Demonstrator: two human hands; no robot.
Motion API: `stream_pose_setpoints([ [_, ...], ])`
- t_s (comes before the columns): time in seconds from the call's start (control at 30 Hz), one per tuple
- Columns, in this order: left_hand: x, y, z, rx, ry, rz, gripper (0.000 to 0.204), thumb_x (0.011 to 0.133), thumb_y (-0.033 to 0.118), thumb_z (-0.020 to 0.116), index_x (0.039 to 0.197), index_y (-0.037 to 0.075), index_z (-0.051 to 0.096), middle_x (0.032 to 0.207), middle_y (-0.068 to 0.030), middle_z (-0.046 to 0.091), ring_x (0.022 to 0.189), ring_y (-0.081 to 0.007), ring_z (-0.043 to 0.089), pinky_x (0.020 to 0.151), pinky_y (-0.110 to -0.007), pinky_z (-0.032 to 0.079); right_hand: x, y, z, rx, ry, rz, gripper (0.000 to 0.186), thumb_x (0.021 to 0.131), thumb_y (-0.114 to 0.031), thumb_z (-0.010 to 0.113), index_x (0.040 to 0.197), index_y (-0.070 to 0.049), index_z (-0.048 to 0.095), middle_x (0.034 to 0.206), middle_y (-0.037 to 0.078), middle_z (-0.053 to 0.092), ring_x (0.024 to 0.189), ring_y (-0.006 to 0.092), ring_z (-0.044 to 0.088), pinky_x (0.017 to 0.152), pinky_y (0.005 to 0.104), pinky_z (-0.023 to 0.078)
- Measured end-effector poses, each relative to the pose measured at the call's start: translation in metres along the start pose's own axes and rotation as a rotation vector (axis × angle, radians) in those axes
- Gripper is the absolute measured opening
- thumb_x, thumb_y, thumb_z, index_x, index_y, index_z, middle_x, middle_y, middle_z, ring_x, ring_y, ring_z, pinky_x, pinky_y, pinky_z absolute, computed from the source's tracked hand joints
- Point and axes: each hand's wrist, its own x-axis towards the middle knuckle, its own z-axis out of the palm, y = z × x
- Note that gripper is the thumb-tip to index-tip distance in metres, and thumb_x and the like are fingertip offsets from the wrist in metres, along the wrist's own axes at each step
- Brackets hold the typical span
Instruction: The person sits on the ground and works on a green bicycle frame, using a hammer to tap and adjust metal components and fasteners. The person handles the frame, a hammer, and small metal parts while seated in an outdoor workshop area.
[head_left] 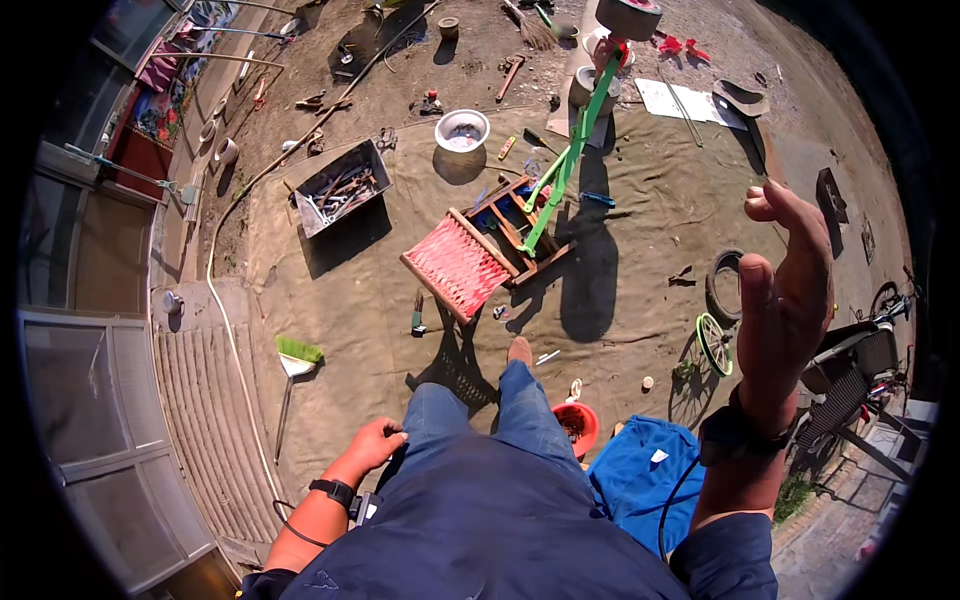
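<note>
My right hand (793, 285) is raised at the right, its fingers bent but apart from the thumb, with nothing in it. Beside my left thigh my left hand (372, 445) hangs with fingers curled in, and no object shows in it. Ahead of my feet is a folding stool (455, 262) with a red woven seat. Just beyond it lies a wooden compartment tray (515, 228). A green metal frame (572, 155) stands by the tray, a dark, thick round piece (628, 18) at its far end. Neither hand touches these things.
A metal box (345, 190) of tools and a white basin (462, 130) stand farther off. A green broom (296, 358) lies left. At right are a green-rimmed wheel (714, 345) and a black tyre (724, 287). A red bucket (582, 412) and blue cloth (645, 475) are near my right leg.
</note>
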Motion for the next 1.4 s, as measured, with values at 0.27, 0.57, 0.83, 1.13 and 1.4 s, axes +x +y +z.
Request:
stream_pose_setpoints([
  [0.27,0.054,0.056,-0.043,0.407,-0.306,-0.005,0.044,0.083,0.04,0.071,0.103,0.0,0.067,0.092,-0.0183,0.069,0.087,-0.0316,0.066,0.077,-0.04,0.052,-0.233,0.079,0.12,0.03,-1.368,0.875,0.047,0.083,-0.047,0.069,0.109,-0.008,0.069,0.103,0.016,0.069,0.095,0.0339,0.066,0.081,0.0424,0.052],
  [0.57,0.128,0.054,-0.103,0.461,-0.456,0.083,0.035,0.084,0.036,0.071,0.097,0.004,0.067,0.089,-0.0177,0.069,0.085,-0.0333,0.065,0.077,-0.04,0.05,-0.308,0.001,0.179,0.339,-0.978,1.459,0.022,0.085,-0.021,0.073,0.093,-0.001,0.066,0.083,0.004,0.062,0.079,0.0126,0.056,0.075,0.029,0.047],
  [0.83,0.156,0.065,-0.114,0.53,-0.51,0.18,0.034,0.084,0.033,0.071,0.097,0.002,0.065,0.087,-0.0184,0.068,0.083,-0.0332,0.064,0.077,-0.041,0.049,-0.245,-0.019,0.146,0.708,-1.031,1.568,0.02,0.09,-0.017,0.069,0.081,-0.001,0.06,0.075,-0.002,0.054,0.074,0.0078,0.048,0.07,0.0258,0.042],
  [1.13,0.185,0.152,-0.1,0.579,-0.563,0.116,0.03,0.086,0.027,0.071,0.098,0.001,0.064,0.084,-0.016,0.067,0.077,-0.0253,0.062,0.073,-0.037,0.05,-0.214,0.057,0.147,0.841,-1.137,1.385,0.023,0.089,-0.021,0.067,0.077,-0.004,0.058,0.071,-0.002,0.054,0.065,0.0084,0.047,0.06,0.0273,0.04],
  [1.4,0.193,0.239,-0.078,0.68,-0.631,-0.03,0.027,0.087,0.023,0.068,0.101,0.0,0.064,0.086,-0.0144,0.068,0.079,-0.0223,0.062,0.073,-0.036,0.05,-0.245,0.144,0.141,1.066,-1.203,1.27,0.019,0.085,-0.019,0.062,0.075,-0.004,0.057,0.065,0.0,0.052,0.064,0.0094,0.049,0.06,0.0289,0.041],
])
